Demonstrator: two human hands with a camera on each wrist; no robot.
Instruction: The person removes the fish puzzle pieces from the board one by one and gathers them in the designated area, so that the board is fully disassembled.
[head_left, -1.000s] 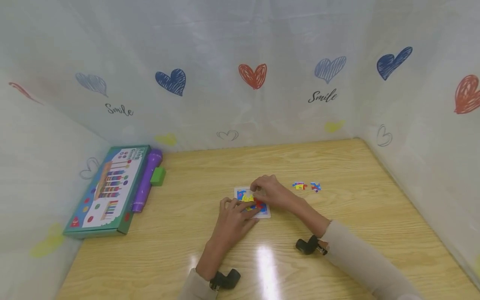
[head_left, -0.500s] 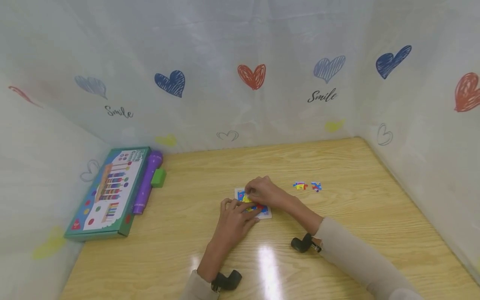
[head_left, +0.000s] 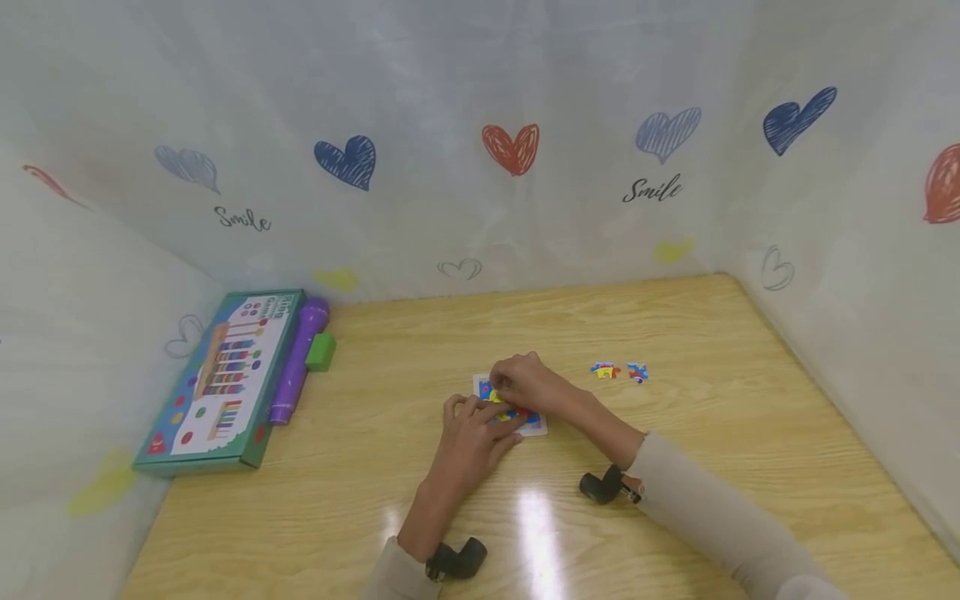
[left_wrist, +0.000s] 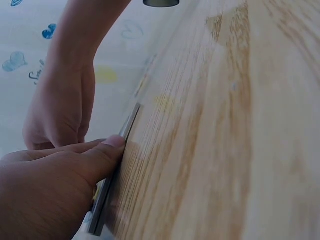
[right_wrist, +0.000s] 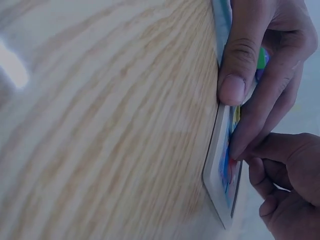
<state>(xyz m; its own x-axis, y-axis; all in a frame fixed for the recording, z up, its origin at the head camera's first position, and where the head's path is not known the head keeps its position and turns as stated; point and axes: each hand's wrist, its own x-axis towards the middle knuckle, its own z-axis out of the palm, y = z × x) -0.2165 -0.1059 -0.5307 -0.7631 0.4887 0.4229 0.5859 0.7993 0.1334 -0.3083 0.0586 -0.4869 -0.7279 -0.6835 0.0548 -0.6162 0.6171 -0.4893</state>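
Observation:
A small jigsaw puzzle board (head_left: 534,430) with a white border and a blue, yellow and red picture lies mid-table. Across its near side rests my left hand (head_left: 467,442), fingers stretched over the picture. In the right wrist view its thumb (right_wrist: 233,90) touches the board's edge. My right hand (head_left: 534,387) bends over the upper part of the board, fingers curled and fingertips down by the picture. The left fingers hide those tips in the right wrist view, so whether a piece is between them cannot be seen. Two loose jigsaw pieces (head_left: 605,371) lie to the right.
On the table's left stands a flat ring game box (head_left: 217,383). Beside it lie a purple microphone-shaped toy (head_left: 298,362) and a green block (head_left: 321,352). White sheeting (head_left: 420,208) printed with hearts walls the table at the back and both sides.
My right hand has shifted a little left over the board, then stayed nearly still. My left hand keeps its place on the board. The loose pieces lie as before.

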